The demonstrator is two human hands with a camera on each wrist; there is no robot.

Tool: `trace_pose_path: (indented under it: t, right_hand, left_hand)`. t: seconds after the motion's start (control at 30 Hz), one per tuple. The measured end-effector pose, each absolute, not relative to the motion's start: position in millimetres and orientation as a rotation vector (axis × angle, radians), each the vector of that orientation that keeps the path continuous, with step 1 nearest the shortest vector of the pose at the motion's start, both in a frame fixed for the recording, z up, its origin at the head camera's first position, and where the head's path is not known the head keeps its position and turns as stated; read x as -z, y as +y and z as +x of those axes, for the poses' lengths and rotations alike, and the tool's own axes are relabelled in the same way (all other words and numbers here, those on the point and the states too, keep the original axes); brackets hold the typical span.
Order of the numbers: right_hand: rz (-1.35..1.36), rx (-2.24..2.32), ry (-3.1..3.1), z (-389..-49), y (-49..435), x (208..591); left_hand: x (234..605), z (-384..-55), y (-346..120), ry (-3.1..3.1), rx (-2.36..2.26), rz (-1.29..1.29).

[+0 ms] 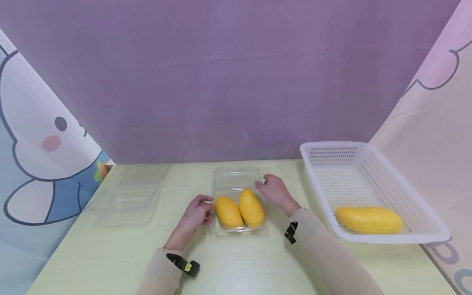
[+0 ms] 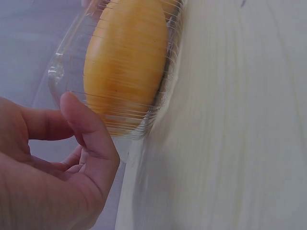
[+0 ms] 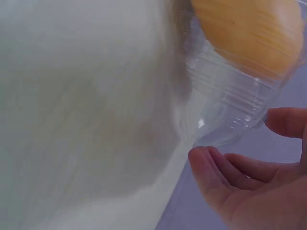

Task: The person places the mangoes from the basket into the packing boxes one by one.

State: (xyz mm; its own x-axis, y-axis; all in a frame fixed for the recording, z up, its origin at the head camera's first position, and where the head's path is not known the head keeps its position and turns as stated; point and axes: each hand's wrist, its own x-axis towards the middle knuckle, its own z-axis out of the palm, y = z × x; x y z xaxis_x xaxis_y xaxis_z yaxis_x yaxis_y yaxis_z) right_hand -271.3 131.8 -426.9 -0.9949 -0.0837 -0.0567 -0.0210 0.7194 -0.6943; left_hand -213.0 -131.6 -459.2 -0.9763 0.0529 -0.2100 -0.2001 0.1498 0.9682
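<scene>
A clear plastic clamshell box (image 1: 239, 230) lies with its lid (image 1: 236, 178) folded back. Two yellow mangoes sit side by side inside: the left mango (image 1: 228, 212) and the right mango (image 1: 251, 208). My left hand (image 1: 192, 217) is at the box's left side, its fingers bent. In the left wrist view the thumb tip touches the clear edge beside a mango (image 2: 127, 62); whether plastic is pinched is hidden. My right hand (image 1: 275, 191) is at the lid's right side. The right wrist view shows a clear corner (image 3: 230, 127) between its thumb and fingertips.
To the right stands a white slotted basket (image 1: 321, 184), with one large yellow fruit (image 1: 370, 220) near its front wall. More clear plastic boxes (image 1: 127, 200) lie at the table's left. A purple backdrop (image 1: 236, 82) rises behind the table (image 1: 228, 262).
</scene>
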Motion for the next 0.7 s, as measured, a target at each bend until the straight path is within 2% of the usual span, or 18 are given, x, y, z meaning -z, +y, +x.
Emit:
trace_pose_path:
  t: [0.37, 0.7]
  right_hand:
    - [0.005, 1.331, 2.716, -277, 136, 439]
    - [0.06, 1.568, 2.589, -277, 136, 433]
  left_hand:
    - [459, -213, -131, 2.219, -1.923, -0.136]
    - [457, -213, -132, 2.218, -1.926, -0.133]
